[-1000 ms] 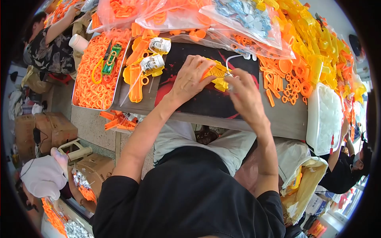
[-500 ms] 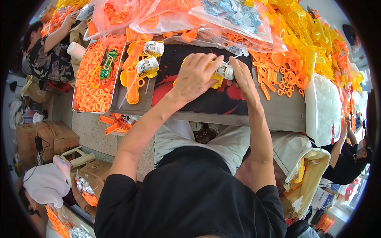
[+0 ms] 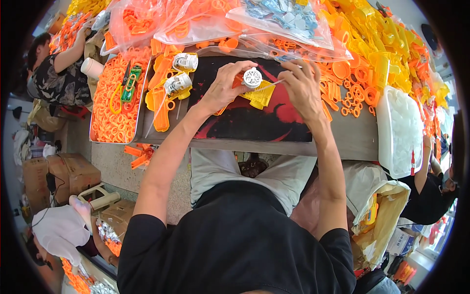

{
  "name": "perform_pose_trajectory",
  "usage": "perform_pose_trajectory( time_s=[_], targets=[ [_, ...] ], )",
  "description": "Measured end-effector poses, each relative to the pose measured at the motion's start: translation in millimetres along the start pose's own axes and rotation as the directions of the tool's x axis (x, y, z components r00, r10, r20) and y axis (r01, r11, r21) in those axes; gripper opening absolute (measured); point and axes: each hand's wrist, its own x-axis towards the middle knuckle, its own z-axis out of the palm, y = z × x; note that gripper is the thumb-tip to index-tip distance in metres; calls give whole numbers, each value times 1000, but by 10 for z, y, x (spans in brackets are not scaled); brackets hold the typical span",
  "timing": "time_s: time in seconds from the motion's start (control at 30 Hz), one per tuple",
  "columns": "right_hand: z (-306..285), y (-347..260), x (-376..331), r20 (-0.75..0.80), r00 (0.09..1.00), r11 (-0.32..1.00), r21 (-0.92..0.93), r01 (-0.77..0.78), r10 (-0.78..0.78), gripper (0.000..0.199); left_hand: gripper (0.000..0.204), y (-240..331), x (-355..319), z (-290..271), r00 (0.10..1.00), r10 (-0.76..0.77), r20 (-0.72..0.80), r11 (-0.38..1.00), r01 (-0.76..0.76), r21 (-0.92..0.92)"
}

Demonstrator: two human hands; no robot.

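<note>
My left hand (image 3: 225, 85) grips a small white round gear-like part (image 3: 252, 77) set in an orange and yellow plastic assembly (image 3: 259, 94), over a black and red mat (image 3: 254, 122). To its right, my right hand (image 3: 302, 85) pinches a thin rod-like tool (image 3: 274, 85) whose tip points at the round part. Two finished orange and yellow toy pieces with white wheels (image 3: 177, 73) lie to the left of my left hand.
An orange tray (image 3: 113, 105) of orange rings holds a green tool. Clear bags of orange and grey parts (image 3: 220, 19) lie behind the mat, and yellow and orange parts (image 3: 377, 59) pile at right. A white tub (image 3: 399, 130) stands at right. Other people sit at left and right.
Both hands have lifted the assembly slightly and turned it, so the white round part now faces up. The right hand has shifted right, with the thin tool now visible.
</note>
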Motion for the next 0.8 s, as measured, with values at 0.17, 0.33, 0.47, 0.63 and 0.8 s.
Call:
perform_pose_trajectory(
  time_s=[0.17, 0.33, 0.47, 0.63, 0.8],
  targets=[
    [-424, -762, -219, 318, 931, 979, -36, 203, -181, 11, 54, -59, -89, -42, 997, 76, 1, 987, -75, 139],
    [-521, -906, -459, 637, 766, 497, 694, -521, -85, 24, 53, -26, -96, -51, 997, 77, 2, 985, -76, 156],
    [73, -604, -300, 164, 946, 878, 357, -320, 278, 59, 50, 21, -45, -20, 996, 81, 25, 983, -84, 165],
    [303, -604, -294, 136, 947, 881, 349, -319, 290, 98, 42, -55, -48, -65, 1000, -21, -14, 999, 20, -40],
    [112, -656, -158, 208, 894, 590, 688, -422, 397, 91, 42, 132, 67, -274, 999, -31, 24, 978, 35, -205]
  ],
)
